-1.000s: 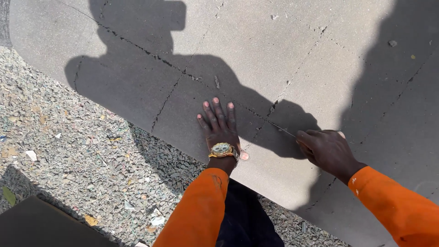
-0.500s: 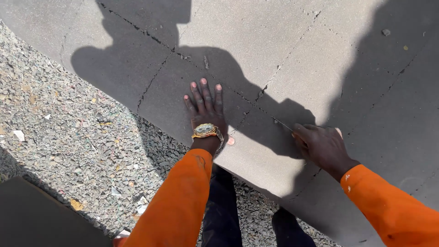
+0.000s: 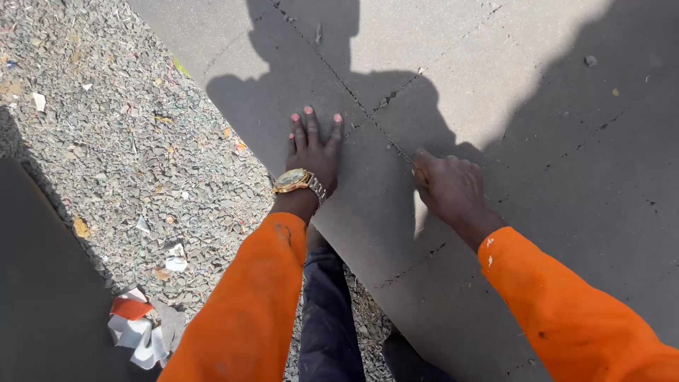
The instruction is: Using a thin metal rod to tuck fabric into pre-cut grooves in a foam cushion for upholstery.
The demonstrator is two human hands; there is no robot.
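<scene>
While the person is crouching over the grey board (image 3: 453, 92), it is lying flat on the ground, its near edge overhanging the gravel (image 3: 120, 141). Scored lines are crossing its face, and cracks seem to be showing along them. Risk, as I judge it: weight pressed beside a scored line could be snapping the sheet off-line, and the loose gravel underneath could be letting the edge rock.

Orange sleeves (image 3: 244, 311) are reaching forward. Left hand (image 3: 311, 152) is pressing flat, fingers spread, wearing a gold watch (image 3: 293, 180). Right hand (image 3: 449, 187) is curling closed around something thin at a scored line; I cannot tell what it is, too small. If it is a blade, a slip could be running toward the flat hand, which is sitting near. Paper scraps (image 3: 138, 329) are littering the gravel: possibly slippery footing.
</scene>
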